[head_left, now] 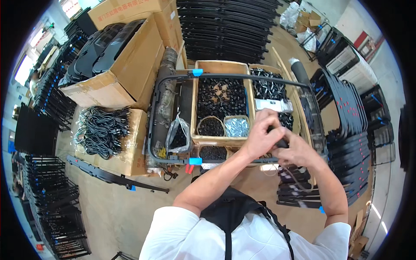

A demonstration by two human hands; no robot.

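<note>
My left hand (pixel 263 135) and my right hand (pixel 295 150) meet over the right front of a black tubular frame (pixel 281 81) with rounded corners, which lies across the parts boxes. The left fingers are bent and pressed together at a small dark piece (pixel 270 128), mostly hidden by them. A dark object (pixel 282 143) shows between the two hands, with the right fingers curled round it; its kind cannot be made out. Below the right hand hangs a thin pale cord (pixel 299 184). Blue tape (pixel 196 161) wraps the frame's near bar.
A wooden-walled bin (pixel 195 99) holds black plastic parts and a tub of silver screws (pixel 237 127). At left, bundled black cables (pixel 104 130) rest on a carton beneath a larger carton (pixel 138 78) of black panels. Stacked black frames (pixel 346 104) stand at right.
</note>
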